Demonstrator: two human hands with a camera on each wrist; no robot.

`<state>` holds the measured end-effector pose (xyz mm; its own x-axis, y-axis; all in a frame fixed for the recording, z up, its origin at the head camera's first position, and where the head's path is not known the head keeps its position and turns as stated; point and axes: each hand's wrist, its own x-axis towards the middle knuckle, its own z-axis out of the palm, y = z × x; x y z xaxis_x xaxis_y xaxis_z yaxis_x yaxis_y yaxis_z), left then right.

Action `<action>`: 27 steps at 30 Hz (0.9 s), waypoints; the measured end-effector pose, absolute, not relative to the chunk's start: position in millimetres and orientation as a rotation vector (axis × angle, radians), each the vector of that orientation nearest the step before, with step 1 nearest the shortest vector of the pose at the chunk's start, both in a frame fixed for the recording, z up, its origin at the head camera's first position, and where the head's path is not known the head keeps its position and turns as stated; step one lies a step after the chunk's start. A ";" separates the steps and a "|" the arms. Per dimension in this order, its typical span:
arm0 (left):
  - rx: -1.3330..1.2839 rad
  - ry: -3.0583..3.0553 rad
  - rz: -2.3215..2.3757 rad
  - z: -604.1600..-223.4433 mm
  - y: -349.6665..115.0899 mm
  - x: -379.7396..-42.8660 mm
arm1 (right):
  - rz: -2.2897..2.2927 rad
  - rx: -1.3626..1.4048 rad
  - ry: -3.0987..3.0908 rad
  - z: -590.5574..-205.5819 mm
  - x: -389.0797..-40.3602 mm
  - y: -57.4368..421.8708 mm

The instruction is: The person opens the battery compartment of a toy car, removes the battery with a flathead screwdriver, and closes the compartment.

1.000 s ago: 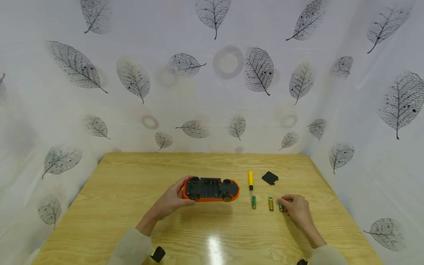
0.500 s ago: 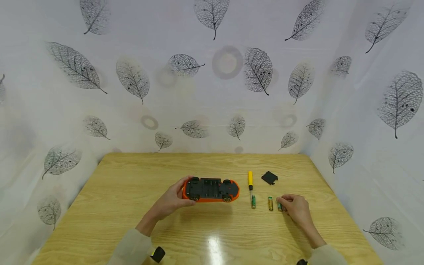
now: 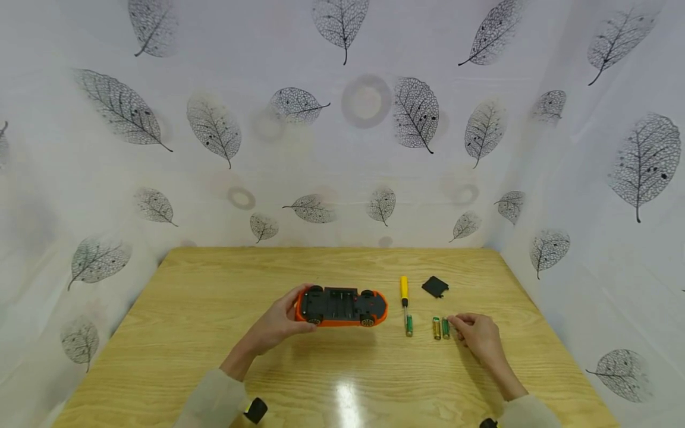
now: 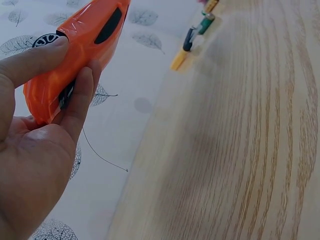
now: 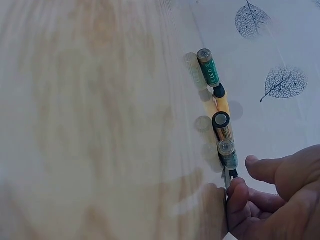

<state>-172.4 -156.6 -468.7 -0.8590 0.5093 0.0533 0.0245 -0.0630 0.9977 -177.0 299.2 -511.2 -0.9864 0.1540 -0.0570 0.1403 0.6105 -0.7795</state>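
Observation:
My left hand (image 3: pixel 275 326) holds an orange toy car (image 3: pixel 342 306) by one end above the table. Its black underside faces me, with a recessed compartment in the middle. In the left wrist view, the thumb and fingers grip the orange body (image 4: pixel 80 55). Near the right side, my right hand (image 3: pixel 478 339) is just right of a green battery (image 3: pixel 446 328); a gold battery (image 3: pixel 436 328) lies close beside that one. Thumb and fingers of the right hand (image 5: pixel 280 195) stand apart in the right wrist view, holding nothing.
Another green battery (image 3: pixel 409 326) lies against the shaft of a yellow-handled screwdriver (image 3: pixel 404 291). Farther back is a small black cover (image 3: pixel 436 287). A white leaf-print curtain (image 3: pixel 342 166) surrounds the wooden table (image 3: pixel 214 297).
The green battery by my right hand has slid left, closer to the gold one, and now shows fully beyond the fingertips. The left hand and toy car have stayed nearly still.

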 end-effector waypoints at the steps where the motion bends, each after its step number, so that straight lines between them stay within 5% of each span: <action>1: 0.575 1.877 1.986 -468.9 -156.6 -172.4 | 1.356 -0.263 -2.807 -511.5 -177.0 299.2; 27: 0.558 1.915 1.971 -469.8 -158.6 -170.4 | 1.299 -0.195 -2.810 -492.8 -191.6 314.4</action>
<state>-170.4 -158.6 -469.8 -0.8668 0.4967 0.0455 0.0313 -0.0369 0.9988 -191.6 314.4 -492.8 -0.9913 0.1309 -0.0165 0.0974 0.6415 -0.7610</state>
